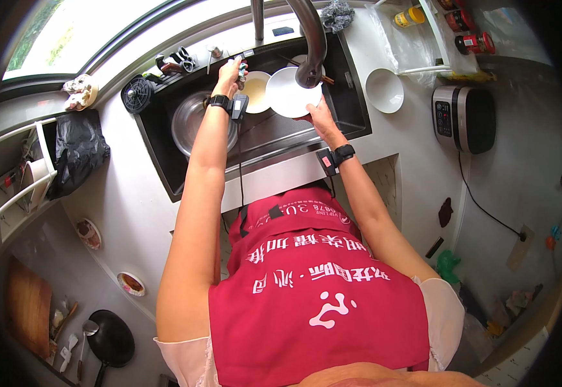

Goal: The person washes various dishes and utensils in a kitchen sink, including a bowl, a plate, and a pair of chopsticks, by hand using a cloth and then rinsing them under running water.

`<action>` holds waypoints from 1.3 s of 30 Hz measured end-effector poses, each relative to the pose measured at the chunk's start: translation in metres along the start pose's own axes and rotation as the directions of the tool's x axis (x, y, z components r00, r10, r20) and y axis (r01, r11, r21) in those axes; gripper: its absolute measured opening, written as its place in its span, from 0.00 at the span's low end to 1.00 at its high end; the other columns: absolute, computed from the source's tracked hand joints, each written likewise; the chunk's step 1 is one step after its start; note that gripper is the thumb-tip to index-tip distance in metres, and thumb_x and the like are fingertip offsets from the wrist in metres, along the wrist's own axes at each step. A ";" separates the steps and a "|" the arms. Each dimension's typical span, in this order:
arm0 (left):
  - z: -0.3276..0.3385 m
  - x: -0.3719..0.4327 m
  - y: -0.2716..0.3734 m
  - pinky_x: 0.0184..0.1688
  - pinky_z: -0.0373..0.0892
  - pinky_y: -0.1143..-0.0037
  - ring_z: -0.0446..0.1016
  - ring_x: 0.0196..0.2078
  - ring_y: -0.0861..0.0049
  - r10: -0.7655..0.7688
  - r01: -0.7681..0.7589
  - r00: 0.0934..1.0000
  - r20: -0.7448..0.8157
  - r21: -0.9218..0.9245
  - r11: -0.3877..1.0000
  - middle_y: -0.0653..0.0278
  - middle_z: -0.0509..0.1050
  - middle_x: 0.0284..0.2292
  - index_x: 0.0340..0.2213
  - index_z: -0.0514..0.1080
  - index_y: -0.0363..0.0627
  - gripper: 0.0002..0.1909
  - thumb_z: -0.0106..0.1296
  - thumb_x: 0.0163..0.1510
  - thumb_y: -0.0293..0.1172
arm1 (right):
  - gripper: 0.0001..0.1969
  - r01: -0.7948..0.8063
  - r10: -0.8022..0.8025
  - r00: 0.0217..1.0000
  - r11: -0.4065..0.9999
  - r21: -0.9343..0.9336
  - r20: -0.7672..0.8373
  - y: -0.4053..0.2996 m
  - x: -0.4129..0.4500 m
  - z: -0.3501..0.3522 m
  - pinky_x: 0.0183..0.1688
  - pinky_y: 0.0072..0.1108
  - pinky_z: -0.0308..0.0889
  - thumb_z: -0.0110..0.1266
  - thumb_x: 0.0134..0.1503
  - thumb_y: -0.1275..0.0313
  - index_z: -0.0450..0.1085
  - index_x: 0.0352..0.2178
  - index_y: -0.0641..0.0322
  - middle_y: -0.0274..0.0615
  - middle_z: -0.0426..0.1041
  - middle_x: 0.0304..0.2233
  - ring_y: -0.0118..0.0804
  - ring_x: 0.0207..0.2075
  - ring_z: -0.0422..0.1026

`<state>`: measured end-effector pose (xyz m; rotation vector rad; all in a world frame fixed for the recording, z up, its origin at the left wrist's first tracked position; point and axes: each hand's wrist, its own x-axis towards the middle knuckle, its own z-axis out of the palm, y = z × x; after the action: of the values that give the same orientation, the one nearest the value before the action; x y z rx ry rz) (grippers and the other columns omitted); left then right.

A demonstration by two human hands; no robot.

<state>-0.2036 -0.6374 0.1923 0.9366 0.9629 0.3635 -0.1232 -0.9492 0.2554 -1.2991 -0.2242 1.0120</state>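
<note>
My right hand (323, 116) grips the near right rim of a white bowl (288, 94) beneath the curved faucet (310, 72). Bunched in my left hand (231, 77) is a light-coloured cloth (241, 72), above the sink's back left part. Between the hands, a second white bowl (255, 91) with pale yellowish contents or interior stands in the dark sink (281, 133). A large round metal basin (189, 121) lies at the sink's left, partly behind my left forearm. Chopsticks (327, 80) show behind the held bowl, beside another pale dish that is mostly hidden.
An empty white bowl (384, 90) rests on the counter right of the sink. Beyond it stand a wire rack (425, 70) with jars and a black-and-silver appliance (462, 118). A round black drain strainer (136, 93) sits left, near a black plastic bag (80, 150). A steel scrubber (337, 17) lies behind the faucet.
</note>
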 end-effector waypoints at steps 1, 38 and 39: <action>0.000 0.001 -0.001 0.20 0.68 0.76 0.72 0.19 0.77 -0.009 0.009 1.000 -0.006 -0.001 1.000 0.61 0.76 0.26 0.33 0.71 0.40 0.12 0.51 0.61 0.37 | 0.30 0.001 -0.001 1.000 1.000 -0.001 -0.001 -0.001 0.000 0.000 0.42 0.35 0.78 0.39 0.57 0.83 0.42 0.61 0.62 0.53 0.61 0.53 0.47 0.49 0.72; 0.108 -0.154 -0.049 0.44 0.71 0.64 0.75 0.41 0.52 0.509 -0.647 0.760 0.405 0.551 0.527 0.48 0.77 0.37 0.42 0.72 0.41 0.21 0.60 0.43 0.27 | 0.28 -0.156 0.150 0.978 0.987 0.029 0.144 -0.002 0.003 0.015 0.45 0.41 0.76 0.41 0.60 0.79 0.47 0.61 0.53 0.43 0.64 0.52 0.43 0.47 0.73; 0.110 -0.155 -0.044 0.44 0.71 0.64 0.75 0.41 0.52 0.508 -0.647 0.760 0.406 0.552 0.526 0.48 0.77 0.37 0.42 0.72 0.41 0.21 0.60 0.43 0.27 | 0.27 -0.173 0.163 0.970 0.984 0.043 0.180 -0.003 0.002 0.012 0.46 0.40 0.76 0.41 0.61 0.79 0.49 0.61 0.53 0.42 0.64 0.52 0.42 0.48 0.72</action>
<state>-0.2040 -0.8178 0.2657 1.9608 0.5460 0.4856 -0.1280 -0.9389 0.2611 -1.1907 -0.2199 1.2718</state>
